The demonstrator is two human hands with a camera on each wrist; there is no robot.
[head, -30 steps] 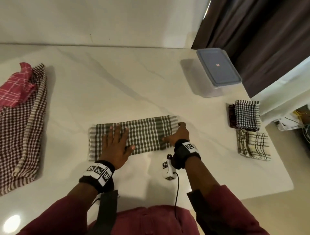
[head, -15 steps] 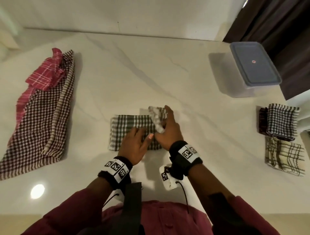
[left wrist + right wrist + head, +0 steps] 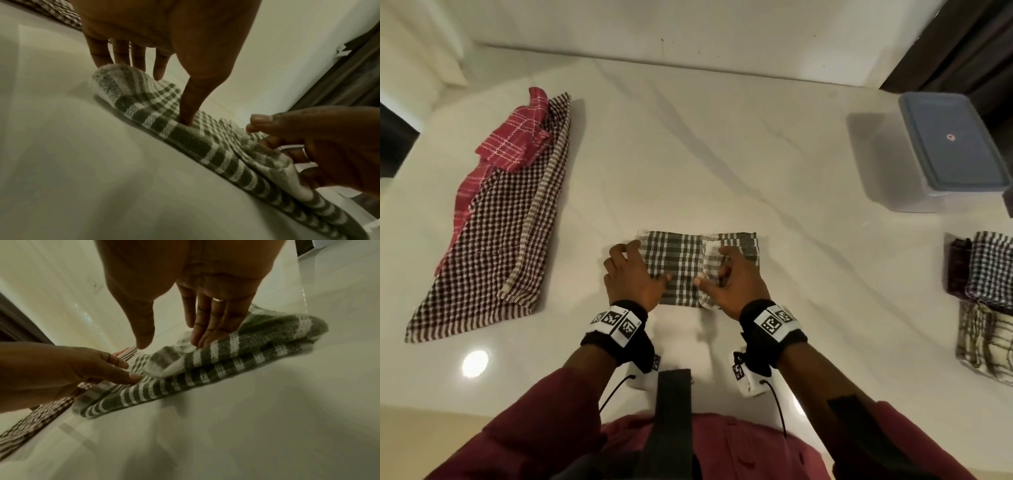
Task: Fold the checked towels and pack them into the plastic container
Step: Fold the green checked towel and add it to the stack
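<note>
A green-and-white checked towel (image 3: pixel 678 260) lies folded into a short block at the middle of the white counter (image 3: pixel 722 154). My left hand (image 3: pixel 635 263) sits at its left end, thumb pressing on top (image 3: pixel 160 94) and fingers reaching down past the edge. My right hand (image 3: pixel 714 277) rests with straight fingers on the flap laid over the right part (image 3: pixel 172 344), thumb lifted clear. The towel (image 3: pixel 257 350) shows two layers there. A clear plastic container (image 3: pixel 948 147) with a blue-grey lid on it stands at the far right.
Unfolded towels lie at the left: a red plaid one (image 3: pixel 513 137) on a brown checked one (image 3: pixel 493 233). Folded towels (image 3: pixel 989 267) are stacked at the right edge, with a cream checked one (image 3: pixel 986 339) in front. A dark curtain (image 3: pixel 962 44) hangs behind the container.
My right hand carried the towel's right end over to the left and laid it down, halving the long strip. My left hand slid to the left edge. The head view shifted.
</note>
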